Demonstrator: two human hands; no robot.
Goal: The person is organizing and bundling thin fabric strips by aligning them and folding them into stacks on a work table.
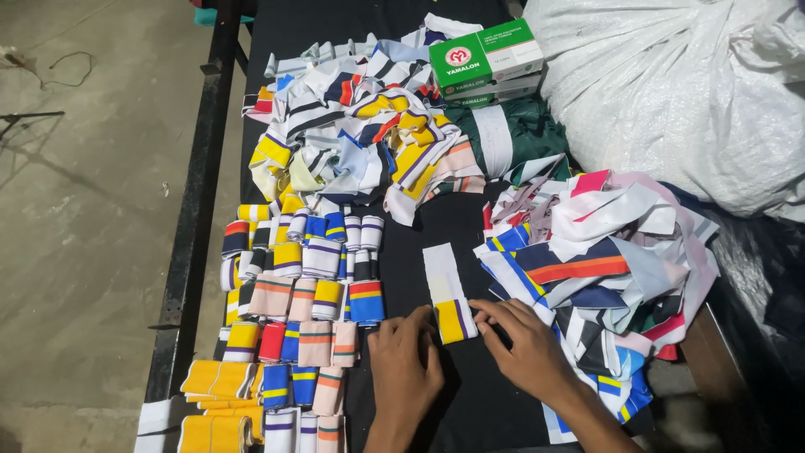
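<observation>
— What are the hands doing from where you sit?

— I see both resting on the black cloth-covered tabletop (470,226). The left hand (408,356) and the right hand (524,335) meet at the near end of a white knit strip with a yellow and dark-striped end (449,294). The right fingers (486,315) are pressed together on that end's edge; the left fingers (423,323) lie flat beside it, not pinching, as far as I can tell.

— Why flat like that?

— My guess: to keep the strip smooth and straight, lying lengthwise away from the person, in the bare gap between heaps.

— And around it?

— To the left, neat rows of folded striped knit pieces (302,310) (laid side by side, likely grouped by colour). Beyond, a loose tangled heap of striped strips (360,134); to the right, another loose heap (595,260). Farther back sit green and white cardboard boxes (486,59) and a big white woven sack (671,84).
</observation>
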